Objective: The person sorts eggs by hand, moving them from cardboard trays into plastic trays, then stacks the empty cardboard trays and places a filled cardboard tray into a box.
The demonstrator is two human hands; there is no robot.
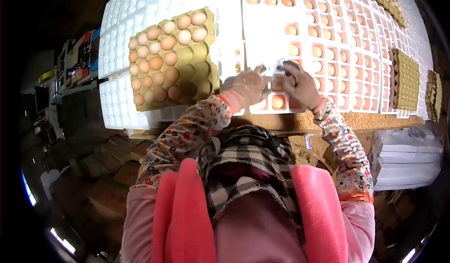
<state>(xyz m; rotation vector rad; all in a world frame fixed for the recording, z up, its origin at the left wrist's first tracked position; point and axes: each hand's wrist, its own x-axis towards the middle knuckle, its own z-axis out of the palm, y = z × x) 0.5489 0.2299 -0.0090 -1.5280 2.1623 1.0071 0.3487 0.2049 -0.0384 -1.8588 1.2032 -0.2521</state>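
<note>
Both hands wear pale gloves with dark fingertips. My left hand (251,84) reaches over the near part of a white foam tray (265,33), its fingers bent; whatever is under them is hidden. Beside it my right hand (301,82) hovers over the same tray with its fingers apart, above the cells. An egg (277,101) sits in a cell just below the hands. To the left lies a yellow-green egg carton (199,71) with brown and cream eggs on its left and far parts and bare hollows at its near right.
White foam trays of eggs (344,57) cover the right side. White trays (112,47) lie at the left. Stacked cartons (406,80) stand at the right, another (388,0) farther back. Below the table edge are wrapped white trays (405,160).
</note>
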